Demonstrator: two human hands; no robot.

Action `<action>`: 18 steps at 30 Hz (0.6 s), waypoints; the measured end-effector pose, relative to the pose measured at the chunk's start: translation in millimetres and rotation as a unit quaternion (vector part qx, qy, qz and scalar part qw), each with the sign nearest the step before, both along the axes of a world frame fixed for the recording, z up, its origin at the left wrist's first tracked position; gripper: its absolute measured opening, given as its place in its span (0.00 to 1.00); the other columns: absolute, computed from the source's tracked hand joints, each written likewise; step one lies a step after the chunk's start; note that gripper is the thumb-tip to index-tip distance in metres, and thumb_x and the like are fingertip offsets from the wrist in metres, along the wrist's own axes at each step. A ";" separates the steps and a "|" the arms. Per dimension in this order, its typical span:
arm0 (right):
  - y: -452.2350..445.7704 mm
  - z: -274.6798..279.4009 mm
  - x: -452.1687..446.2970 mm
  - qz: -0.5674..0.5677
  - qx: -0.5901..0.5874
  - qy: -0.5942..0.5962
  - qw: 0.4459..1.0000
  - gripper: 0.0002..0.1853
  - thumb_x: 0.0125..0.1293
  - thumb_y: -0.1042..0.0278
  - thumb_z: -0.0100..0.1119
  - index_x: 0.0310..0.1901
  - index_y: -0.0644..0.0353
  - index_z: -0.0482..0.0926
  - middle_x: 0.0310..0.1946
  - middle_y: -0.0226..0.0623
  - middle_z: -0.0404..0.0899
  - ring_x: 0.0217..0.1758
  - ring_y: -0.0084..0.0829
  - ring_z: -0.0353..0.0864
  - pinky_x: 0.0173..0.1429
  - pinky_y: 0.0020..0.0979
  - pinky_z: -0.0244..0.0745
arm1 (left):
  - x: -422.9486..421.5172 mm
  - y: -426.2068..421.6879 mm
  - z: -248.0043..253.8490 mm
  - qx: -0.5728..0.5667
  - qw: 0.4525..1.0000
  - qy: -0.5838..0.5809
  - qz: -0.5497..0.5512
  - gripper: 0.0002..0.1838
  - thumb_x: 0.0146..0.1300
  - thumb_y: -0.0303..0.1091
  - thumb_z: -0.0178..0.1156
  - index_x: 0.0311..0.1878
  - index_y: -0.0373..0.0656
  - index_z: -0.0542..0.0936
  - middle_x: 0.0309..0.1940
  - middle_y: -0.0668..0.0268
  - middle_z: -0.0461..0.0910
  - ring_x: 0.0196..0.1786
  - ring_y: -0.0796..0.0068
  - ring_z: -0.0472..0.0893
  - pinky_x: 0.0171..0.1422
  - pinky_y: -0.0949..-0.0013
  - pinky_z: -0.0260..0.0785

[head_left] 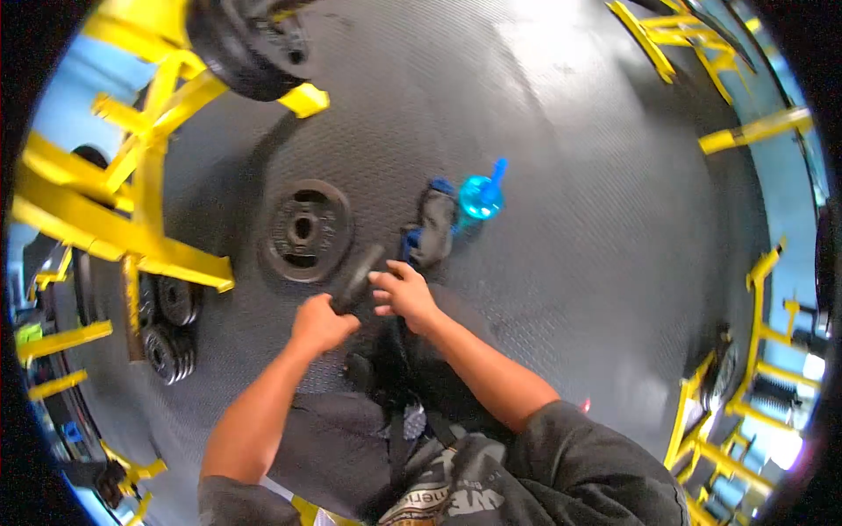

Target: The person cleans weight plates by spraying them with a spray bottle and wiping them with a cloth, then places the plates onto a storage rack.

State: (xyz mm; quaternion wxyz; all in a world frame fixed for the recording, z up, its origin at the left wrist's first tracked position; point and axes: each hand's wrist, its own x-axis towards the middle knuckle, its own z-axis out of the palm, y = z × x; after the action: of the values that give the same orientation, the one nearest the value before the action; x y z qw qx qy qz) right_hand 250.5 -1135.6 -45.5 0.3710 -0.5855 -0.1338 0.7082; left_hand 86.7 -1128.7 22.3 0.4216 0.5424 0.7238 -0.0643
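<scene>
My left hand [323,326] is closed on the lower end of a small dark weight plate [357,279], which is tilted nearly edge-on and a little blurred. Beside its upper right edge is my right hand [407,296], fingers apart; whether the fingertips touch the plate I cannot tell. A larger weight plate [328,230] with a centre hole lies flat on the floor beyond my left hand. Past my right hand is a dark grey cloth item with blue ends [435,224]. A blue translucent bottle [481,200] stands beside it.
A yellow rack [145,228] holding large plates [250,48] rises on the left, its feet reaching onto the black rubber floor [561,263]. More plates [167,351] lean low at left. Yellow frames [649,44] stand at the upper right and along the right side.
</scene>
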 end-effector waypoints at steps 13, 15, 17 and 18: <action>88.0 -94.6 209.8 0.064 0.313 -0.581 0.749 0.63 0.39 0.50 0.81 0.72 0.64 0.50 0.70 0.52 0.56 0.73 0.49 0.56 0.75 0.42 0.54 | 6.6 72.4 -17.8 -0.052 0.996 -0.068 -0.020 0.18 0.43 0.39 0.66 0.31 0.32 0.80 0.22 0.54 0.81 0.27 0.63 0.82 0.36 0.64 0.71; 107.0 -95.7 200.4 0.056 0.332 -0.568 0.751 0.61 0.40 0.50 0.80 0.72 0.62 0.51 0.68 0.53 0.60 0.70 0.51 0.62 0.71 0.44 0.60 | 2.5 77.8 -18.8 -0.053 0.998 -0.038 -0.010 0.19 0.42 0.40 0.66 0.33 0.33 0.81 0.25 0.52 0.82 0.30 0.58 0.82 0.39 0.62 0.72; 125.5 -95.5 195.3 0.021 0.363 -0.566 0.740 0.51 0.47 0.56 0.78 0.70 0.58 0.58 0.60 0.52 0.71 0.60 0.51 0.74 0.62 0.42 0.71 | 13.7 86.7 -3.9 -0.052 0.998 -0.023 -0.013 0.21 0.41 0.42 0.67 0.36 0.34 0.81 0.33 0.46 0.83 0.39 0.47 0.83 0.46 0.57 0.73; 131.0 -107.3 197.5 0.038 0.372 -0.555 0.743 0.51 0.47 0.56 0.78 0.70 0.58 0.58 0.60 0.52 0.71 0.60 0.51 0.74 0.62 0.42 0.71 | 14.6 89.6 -2.7 -0.056 0.998 -0.020 0.009 0.21 0.41 0.42 0.67 0.36 0.34 0.81 0.33 0.46 0.83 0.39 0.47 0.83 0.46 0.57 0.73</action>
State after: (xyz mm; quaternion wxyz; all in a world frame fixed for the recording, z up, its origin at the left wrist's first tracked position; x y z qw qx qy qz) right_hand 448.0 -1004.7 -152.8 0.3924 -0.6846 -0.5915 0.1656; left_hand 101.3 -1039.1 19.6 0.4665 0.5127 0.7152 -0.0896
